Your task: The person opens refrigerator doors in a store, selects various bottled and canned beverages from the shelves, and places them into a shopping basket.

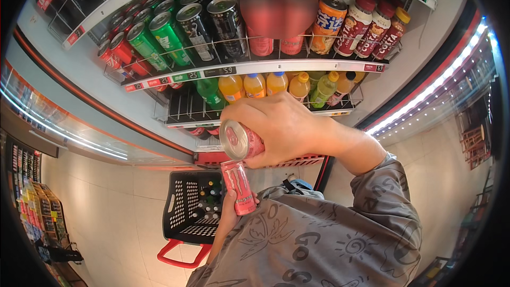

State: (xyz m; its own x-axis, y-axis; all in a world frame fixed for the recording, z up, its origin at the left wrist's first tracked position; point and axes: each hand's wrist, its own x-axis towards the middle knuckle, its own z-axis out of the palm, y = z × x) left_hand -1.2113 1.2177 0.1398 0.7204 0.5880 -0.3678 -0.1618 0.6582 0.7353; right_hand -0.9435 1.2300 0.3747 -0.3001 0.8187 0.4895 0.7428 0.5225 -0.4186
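Note:
My right hand (279, 127) is curled round a pink drink can (240, 140), tilted so its silver lid faces up and to the left. Below it, my left hand (230, 209) grips a pink Monster can (239, 187) by its lower part, close to my shirt. The upper can overlaps the top of the lower one in view; whether they touch I cannot tell. Behind my right hand is the lower cooler shelf with orange-drink bottles (254, 84). On the shelf above, pink cans (261, 44) stand partly hidden by a blurred round patch.
A black shopping basket (175, 215) with a red handle (183, 261) holds several bottles (210, 195), left of my hands. Wire rails front the cooler shelf (271, 65), which bears green cans (169, 38), black cans (227, 24), an orange can (327, 24) and Costa bottles (354, 28).

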